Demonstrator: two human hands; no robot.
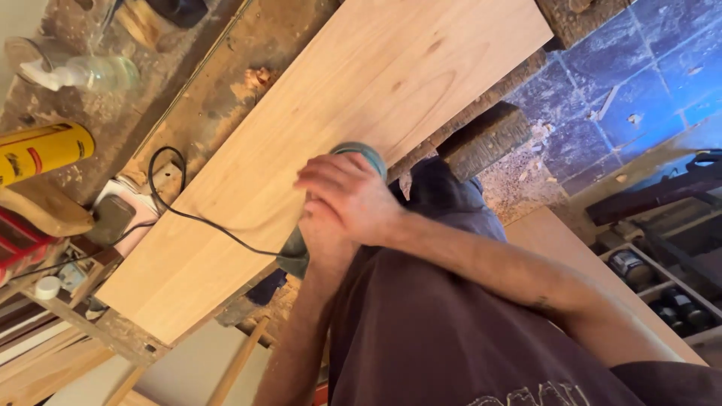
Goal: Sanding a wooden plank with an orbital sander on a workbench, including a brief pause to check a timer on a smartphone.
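Both hands on one green sander (353, 154) sitting near the right edge of one pale wood board (316, 135): right hand (347, 197) clamped on top, left hand (320, 233) gripping underneath. One black cord (197, 218) trails left; one yellow can (41, 153) far left.

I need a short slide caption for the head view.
Both hands, right hand on top, press a corded green sander on a pale wooden board.

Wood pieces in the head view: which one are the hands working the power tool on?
The long pale board across the workbench. Both hands press the grey-green corded tool onto it; the rough dark block lies untouched beyond its edge.
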